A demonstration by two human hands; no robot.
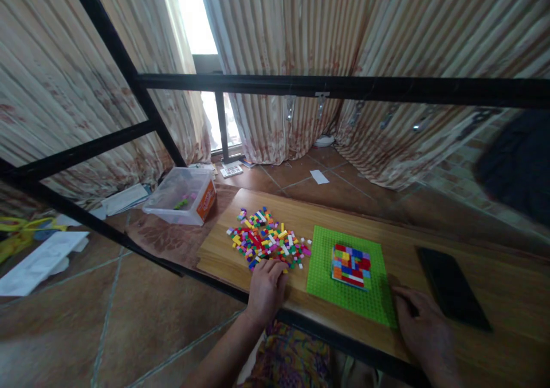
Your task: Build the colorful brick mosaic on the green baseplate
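Note:
A heap of small coloured building bricks (268, 236) is spread over the left part of the wooden board. My left hand (267, 279) is at the heap's near edge, its fingers bent down and pressed together onto the bricks. What its fingertips hold, if anything, is hidden. Right of the heap lies a green baseplate (322, 279) with a multicoloured block of bricks (351, 266) built up in its middle. My right hand (421, 322) rests by the plate's right edge, loosely curved, with a gap between thumb and fingers and nothing seen in them.
A dark phone-like slab (453, 287) lies on the wooden board (511, 302) to the right. On the floor at the left stands a clear plastic box (172, 196) with a few bricks inside. A black metal rail (266, 83) crosses in front of striped curtains (283, 27).

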